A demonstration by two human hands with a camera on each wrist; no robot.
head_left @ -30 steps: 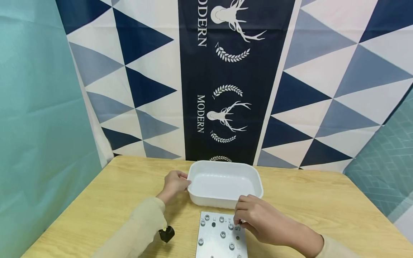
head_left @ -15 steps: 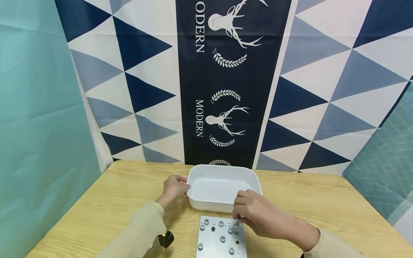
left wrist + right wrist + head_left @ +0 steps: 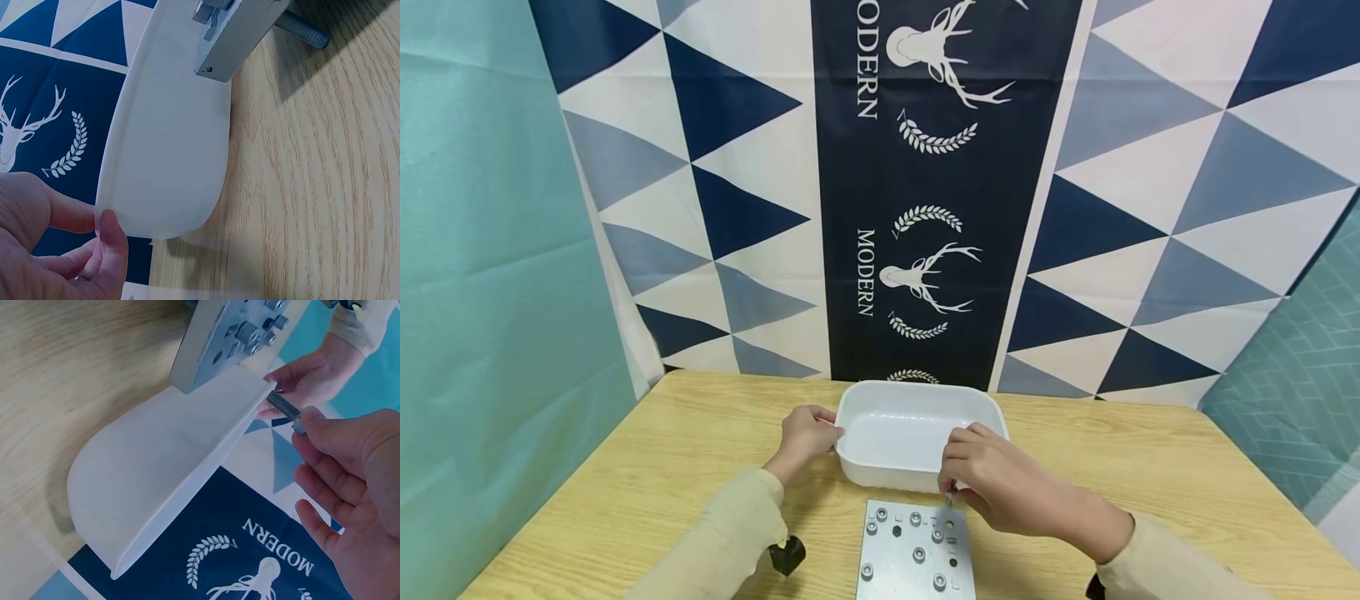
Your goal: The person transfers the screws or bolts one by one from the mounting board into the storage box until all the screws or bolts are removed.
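Note:
My left hand [image 3: 805, 435] pinches the left end of a white plastic tub [image 3: 880, 477] at its rim; the left wrist view shows the thumb on the outer wall. My right hand [image 3: 1000, 483] pinches a threaded bolt [image 3: 284, 406] by its head between thumb and forefinger, the other fingers loosely bent. That bolt is above the far right corner of a metal plate [image 3: 891, 579], near the tub's front wall. Several socket-head bolts [image 3: 919, 554] sit in the plate, and one threaded shank [image 3: 306, 30] sticks out of its underside.
A wooden table [image 3: 715, 417] carries the tub and the plate. A patterned cloth [image 3: 925, 183] hangs behind it, with a teal sheet [image 3: 505, 292] at the left. A black wrist device [image 3: 787, 556] shows by the left sleeve.
My right hand has lifted the bolt up and away from the plate's far right corner, baring a hole there. The left hand keeps its hold on the tub.

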